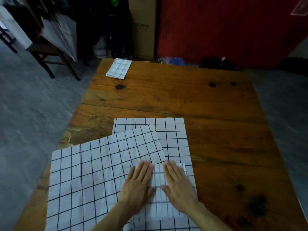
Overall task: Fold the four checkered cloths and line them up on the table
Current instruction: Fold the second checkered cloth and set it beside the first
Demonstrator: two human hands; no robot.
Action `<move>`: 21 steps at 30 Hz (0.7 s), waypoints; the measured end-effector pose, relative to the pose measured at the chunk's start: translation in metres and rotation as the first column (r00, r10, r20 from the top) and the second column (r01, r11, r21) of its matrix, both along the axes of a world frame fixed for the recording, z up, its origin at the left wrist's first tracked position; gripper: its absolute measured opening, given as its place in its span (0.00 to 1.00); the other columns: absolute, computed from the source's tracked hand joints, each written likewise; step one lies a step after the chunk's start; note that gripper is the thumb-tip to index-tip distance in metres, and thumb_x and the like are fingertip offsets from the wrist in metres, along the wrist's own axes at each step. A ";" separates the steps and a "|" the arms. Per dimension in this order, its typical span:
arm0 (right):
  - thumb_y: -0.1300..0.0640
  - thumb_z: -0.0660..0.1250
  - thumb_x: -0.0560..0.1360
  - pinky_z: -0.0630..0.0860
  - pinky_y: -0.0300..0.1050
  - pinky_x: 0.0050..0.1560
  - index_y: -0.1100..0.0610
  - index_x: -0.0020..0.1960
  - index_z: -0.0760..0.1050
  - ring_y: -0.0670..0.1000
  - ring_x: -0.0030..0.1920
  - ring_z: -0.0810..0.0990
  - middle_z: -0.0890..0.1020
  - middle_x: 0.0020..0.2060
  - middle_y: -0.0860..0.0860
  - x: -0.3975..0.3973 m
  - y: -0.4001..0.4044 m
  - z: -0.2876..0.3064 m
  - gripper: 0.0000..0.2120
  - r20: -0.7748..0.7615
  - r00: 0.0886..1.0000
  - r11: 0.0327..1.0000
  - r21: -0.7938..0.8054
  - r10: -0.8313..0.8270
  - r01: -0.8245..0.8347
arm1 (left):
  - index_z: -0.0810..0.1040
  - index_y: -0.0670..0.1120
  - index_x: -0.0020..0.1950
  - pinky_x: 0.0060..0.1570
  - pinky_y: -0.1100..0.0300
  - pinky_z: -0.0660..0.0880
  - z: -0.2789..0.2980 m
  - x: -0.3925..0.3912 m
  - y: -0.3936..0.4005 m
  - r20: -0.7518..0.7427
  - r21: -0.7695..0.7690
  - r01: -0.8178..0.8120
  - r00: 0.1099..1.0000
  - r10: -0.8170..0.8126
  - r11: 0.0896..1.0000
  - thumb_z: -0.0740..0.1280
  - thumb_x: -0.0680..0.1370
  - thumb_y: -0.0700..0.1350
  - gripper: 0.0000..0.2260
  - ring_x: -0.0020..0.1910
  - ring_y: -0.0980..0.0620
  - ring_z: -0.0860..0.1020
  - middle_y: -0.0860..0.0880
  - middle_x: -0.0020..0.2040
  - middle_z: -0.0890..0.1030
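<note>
**Both hands flat on a folded cloth, lower centre**

Head view. Left hand point(139, 185) and right hand point(179, 185) lie palm-down, fingers extended, gripping nothing, side by side on a small folded white black-grid cloth point(158, 194) at lower centre. Beneath it: a large unfolded checkered cloth point(83, 177) spread lower left, overlapping another flat checkered cloth point(173, 135) at centre. A fourth folded checkered cloth point(119, 68) sits near the far-left corner of the brown wooden worktop point(200, 100).

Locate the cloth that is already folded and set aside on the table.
In the head view, the folded cloth lies at the wooden table's far left corner, well apart from the unfolded cloths near the person.
</note>
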State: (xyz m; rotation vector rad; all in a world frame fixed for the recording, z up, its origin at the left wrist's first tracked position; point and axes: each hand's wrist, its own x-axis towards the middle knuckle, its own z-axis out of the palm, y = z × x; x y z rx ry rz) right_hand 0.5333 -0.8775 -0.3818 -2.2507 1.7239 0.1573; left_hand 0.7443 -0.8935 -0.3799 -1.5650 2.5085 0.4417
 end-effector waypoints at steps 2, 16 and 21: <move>0.36 0.44 0.82 0.49 0.53 0.73 0.57 0.80 0.45 0.54 0.80 0.46 0.48 0.80 0.54 -0.018 0.001 -0.002 0.35 -0.028 0.997 0.997 -0.017 -0.077 0.077 | 0.56 0.45 0.80 0.73 0.45 0.50 -0.007 0.017 0.004 0.015 -0.025 -0.113 0.993 0.114 0.993 0.53 0.81 0.65 0.34 0.80 0.47 0.49 0.46 0.81 0.56; 0.45 0.50 0.80 0.50 0.54 0.72 0.58 0.79 0.52 0.56 0.79 0.54 0.52 0.79 0.55 0.033 0.037 0.009 0.31 0.023 0.999 0.999 0.014 -0.035 0.035 | 0.43 0.44 0.81 0.74 0.44 0.40 0.004 -0.020 0.042 -0.019 -0.064 0.024 0.999 -0.026 0.998 0.58 0.80 0.54 0.36 0.80 0.44 0.39 0.44 0.82 0.45; 0.38 0.44 0.82 0.49 0.52 0.73 0.56 0.80 0.48 0.54 0.80 0.48 0.49 0.80 0.54 0.014 0.064 -0.002 0.33 -0.037 0.998 0.999 0.021 -0.042 0.043 | 0.57 0.47 0.80 0.72 0.43 0.52 -0.003 0.010 0.068 0.018 -0.021 -0.012 1.000 0.013 1.000 0.55 0.80 0.61 0.32 0.79 0.43 0.56 0.45 0.81 0.57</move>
